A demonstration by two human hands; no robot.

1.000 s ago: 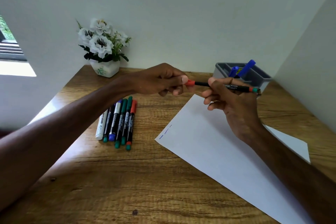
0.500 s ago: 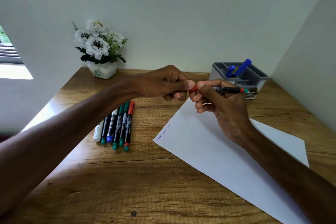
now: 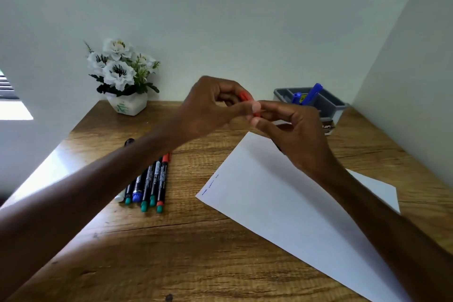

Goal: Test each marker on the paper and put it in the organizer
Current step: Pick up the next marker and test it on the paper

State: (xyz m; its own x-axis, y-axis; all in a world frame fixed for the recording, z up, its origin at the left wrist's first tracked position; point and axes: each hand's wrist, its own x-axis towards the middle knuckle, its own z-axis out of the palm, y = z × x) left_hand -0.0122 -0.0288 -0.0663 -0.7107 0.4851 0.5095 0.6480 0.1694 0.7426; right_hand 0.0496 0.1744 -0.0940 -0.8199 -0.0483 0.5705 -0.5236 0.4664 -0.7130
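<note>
The left hand point(image 3: 213, 108) has its fingers curled tight round a red plastic cap point(image 3: 243, 96), with its thumb pressed against the right thumb. The right hand point(image 3: 299, 135) is closed over the slim black marker point(image 3: 256, 114). Only a sliver of red shows where the two thumbs meet, and the rest of the barrel is buried under the palm.

A moment ago the marker lay level between both hands, its whole barrel in view. Now the cap end has tipped upward inside the left fingers and the hands have drawn together in a pulling grip. The cap looks to be coming off, though I cannot tell whether it is fully free. That would mean this marker is about to be tried, not yet tested.

Both hands hang above the far corner of the white sheet of paper point(image 3: 282, 203), which lies askew on the right half of the wooden desk point(image 3: 196, 265). Faint blue strokes point(image 3: 210, 186) sit by the sheet's left corner.

The grey plastic organizer point(image 3: 335, 105) stands in the back right corner of the desk and holds two blue markers point(image 3: 312, 92).

A row of capped markers point(image 3: 149, 184) waits near the left edge, partly under the left forearm. A white pot of white flowers point(image 3: 127, 105) is at the back left corner.
</note>
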